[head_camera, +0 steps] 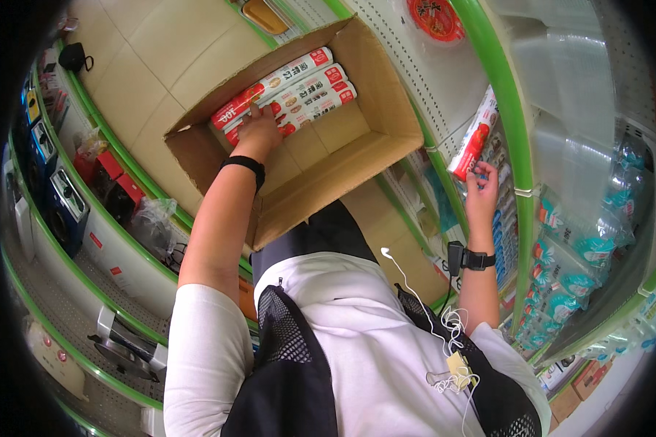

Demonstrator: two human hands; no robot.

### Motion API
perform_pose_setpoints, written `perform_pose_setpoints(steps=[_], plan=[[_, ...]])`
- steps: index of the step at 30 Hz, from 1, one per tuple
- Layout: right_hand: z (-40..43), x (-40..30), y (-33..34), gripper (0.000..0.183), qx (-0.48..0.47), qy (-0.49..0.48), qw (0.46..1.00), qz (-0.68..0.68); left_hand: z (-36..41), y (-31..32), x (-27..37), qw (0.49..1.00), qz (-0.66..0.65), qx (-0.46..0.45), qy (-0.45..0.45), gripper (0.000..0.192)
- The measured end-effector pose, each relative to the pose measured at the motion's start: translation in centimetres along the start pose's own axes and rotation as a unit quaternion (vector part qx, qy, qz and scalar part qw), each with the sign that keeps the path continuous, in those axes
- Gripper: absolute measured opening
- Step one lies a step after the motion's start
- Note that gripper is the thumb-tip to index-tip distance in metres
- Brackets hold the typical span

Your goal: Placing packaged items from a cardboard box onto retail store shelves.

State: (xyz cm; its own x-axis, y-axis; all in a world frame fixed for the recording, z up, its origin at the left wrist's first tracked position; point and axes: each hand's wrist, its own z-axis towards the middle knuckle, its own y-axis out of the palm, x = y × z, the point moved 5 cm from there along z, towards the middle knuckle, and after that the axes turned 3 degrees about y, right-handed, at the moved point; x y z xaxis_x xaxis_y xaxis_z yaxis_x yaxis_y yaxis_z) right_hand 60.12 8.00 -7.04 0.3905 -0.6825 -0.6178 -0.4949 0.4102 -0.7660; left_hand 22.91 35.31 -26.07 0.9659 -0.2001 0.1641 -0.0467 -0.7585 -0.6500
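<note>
My left hand reaches into a cardboard box, its fingers on the rolls lying side by side there. Several white and red printed rolls lie along the box's far side; whether the fingers grip one, I cannot tell. At the right, my right hand holds the lower end of a similar roll between thumb and fingers, beside the green-edged shelf. That roll slants upward, its far end near the shelf's edge.
Shelving with a green edge stands close at the right, with bagged plastic goods on it. A red round package lies on the upper shelf. Boxed goods fill the left shelves. Earphone wires hang over my chest.
</note>
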Motion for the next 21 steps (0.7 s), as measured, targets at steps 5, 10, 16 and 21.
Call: perform_pose_setpoints(steps=[5,10,16,21], plan=[[0.1,-0.6,0.7,0.032,-0.040,-0.020,0.997,0.065,3.3,4.2,0.0,0.994,-0.021,-0.111,0.017,0.072],[-0.9,-1.3,1.5,0.032,-0.058,0.007,0.995,0.087,3.2,5.2,0.4,0.997,0.028,-0.071,0.001,0.076],[-1.8,-1.4,1.9,0.032,-0.062,0.008,0.995,0.073,4.3,7.7,0.7,0.969,0.076,-0.208,0.109,0.053],[-2.1,-0.2,3.1,0.031,-0.071,0.015,0.993,0.096,3.2,6.9,0.8,0.981,0.067,-0.146,0.110,0.033]])
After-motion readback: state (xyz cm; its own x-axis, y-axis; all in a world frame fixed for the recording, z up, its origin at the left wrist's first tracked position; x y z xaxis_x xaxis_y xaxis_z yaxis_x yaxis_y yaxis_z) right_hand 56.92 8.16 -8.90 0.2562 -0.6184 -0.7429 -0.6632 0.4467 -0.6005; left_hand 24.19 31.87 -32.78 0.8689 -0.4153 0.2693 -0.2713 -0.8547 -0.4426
